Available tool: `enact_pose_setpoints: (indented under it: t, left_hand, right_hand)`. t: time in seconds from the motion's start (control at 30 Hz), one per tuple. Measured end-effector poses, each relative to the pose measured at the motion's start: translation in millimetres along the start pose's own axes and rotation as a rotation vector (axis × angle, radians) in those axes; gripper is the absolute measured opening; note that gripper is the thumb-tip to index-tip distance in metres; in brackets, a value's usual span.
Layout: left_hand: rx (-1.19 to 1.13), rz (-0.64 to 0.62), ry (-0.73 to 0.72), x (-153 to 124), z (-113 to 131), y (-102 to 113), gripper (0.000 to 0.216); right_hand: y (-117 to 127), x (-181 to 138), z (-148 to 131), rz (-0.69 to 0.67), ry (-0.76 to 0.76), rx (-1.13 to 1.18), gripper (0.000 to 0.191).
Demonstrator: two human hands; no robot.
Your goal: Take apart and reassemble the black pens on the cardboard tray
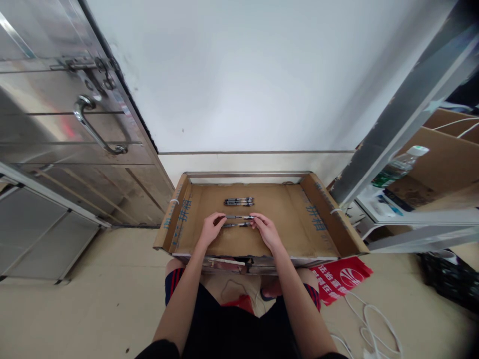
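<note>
Between my two hands a slim dark pen lies crosswise, its ends at my fingertips. My left hand pinches the left end, and my right hand is closed at the right end. Just below it, nearer to me, a second pen lies parallel, close to the fingers of both hands. Farther back, a small stack of several similar pens rests on the cardboard. All of this is on the cardboard-lined tray, which has raised side walls with blue writing.
A metal door with a handle is at the left, a white wall straight ahead. At the right, a plastic bottle stands on a shelf beside a cardboard box. A red printed sheet and white cable lie on the floor.
</note>
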State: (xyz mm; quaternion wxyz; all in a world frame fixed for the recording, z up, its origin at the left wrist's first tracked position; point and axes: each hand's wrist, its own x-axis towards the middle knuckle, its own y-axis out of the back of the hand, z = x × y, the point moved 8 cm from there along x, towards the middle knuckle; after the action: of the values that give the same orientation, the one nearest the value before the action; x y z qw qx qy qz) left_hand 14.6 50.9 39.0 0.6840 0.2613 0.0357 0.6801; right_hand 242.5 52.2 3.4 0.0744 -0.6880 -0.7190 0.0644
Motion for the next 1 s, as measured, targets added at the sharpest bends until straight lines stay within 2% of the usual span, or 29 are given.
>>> enact_pose_setpoints:
  t: [0.57, 0.77, 1.0]
  left_hand:
    - [-0.04, -0.026, 0.02, 0, 2, 0, 0.023]
    - [-0.046, -0.024, 0.029, 0, 3, 0, 0.023]
    - [-0.069, -0.011, 0.067, -1, 0, 2, 0.022]
  right_hand:
    - [-1, 0, 0, -0.003, -0.01, -0.019, 0.03]
    - [-6, -5, -9, -0.026, -0.041, 0.11, 0.034]
    - [-12, -7, -12, -0.073, -0.076, 0.141, 0.038]
